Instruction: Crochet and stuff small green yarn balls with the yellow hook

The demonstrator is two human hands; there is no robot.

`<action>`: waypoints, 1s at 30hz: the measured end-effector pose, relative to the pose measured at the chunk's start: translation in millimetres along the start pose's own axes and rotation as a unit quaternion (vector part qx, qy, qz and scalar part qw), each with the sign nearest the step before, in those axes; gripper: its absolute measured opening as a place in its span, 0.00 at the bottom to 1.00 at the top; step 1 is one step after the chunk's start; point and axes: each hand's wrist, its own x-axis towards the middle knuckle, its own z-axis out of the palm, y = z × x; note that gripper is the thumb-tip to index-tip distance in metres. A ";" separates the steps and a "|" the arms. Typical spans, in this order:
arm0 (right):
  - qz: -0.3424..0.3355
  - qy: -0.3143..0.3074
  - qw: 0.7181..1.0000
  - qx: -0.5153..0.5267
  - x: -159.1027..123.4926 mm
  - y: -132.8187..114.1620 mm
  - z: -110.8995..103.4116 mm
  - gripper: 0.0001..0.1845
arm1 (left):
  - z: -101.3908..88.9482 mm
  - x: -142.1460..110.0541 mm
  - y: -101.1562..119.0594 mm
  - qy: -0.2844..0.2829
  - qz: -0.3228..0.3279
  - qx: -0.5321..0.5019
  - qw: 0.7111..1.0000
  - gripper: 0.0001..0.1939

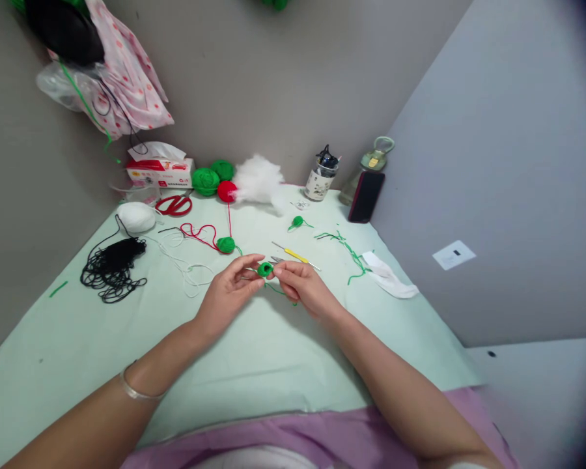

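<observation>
Over the middle of the table, a small hollow green crochet piece (264, 268) is pinched between my two hands. My left hand (232, 286) grips its left side with fingertips and thumb. On the other side, my right hand (303, 283) holds its rim with thumb and forefinger. A dark opening in the piece faces up, and a green yarn tail hangs below it. Just behind lie a yellow-handled crochet hook (295, 255) and a grey metal tip partly hidden by my fingers. A green ball-shaped piece (226, 245) sits beyond my left hand.
At the back stand a tissue box (160, 172), green yarn balls (206, 182), white stuffing (260, 179), a pen jar (321, 179) and a phone (366, 197) against a bottle. Red scissors (174, 205) and black yarn (112, 264) lie left; green scraps (354, 255) and white tissue (390, 277) right.
</observation>
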 end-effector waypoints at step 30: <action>-0.110 0.013 0.876 -0.469 -12.0 -22.8 -10.0 0.14 | -35.4 16.6 30.2 0.083 -0.005 0.084 0.993 0.18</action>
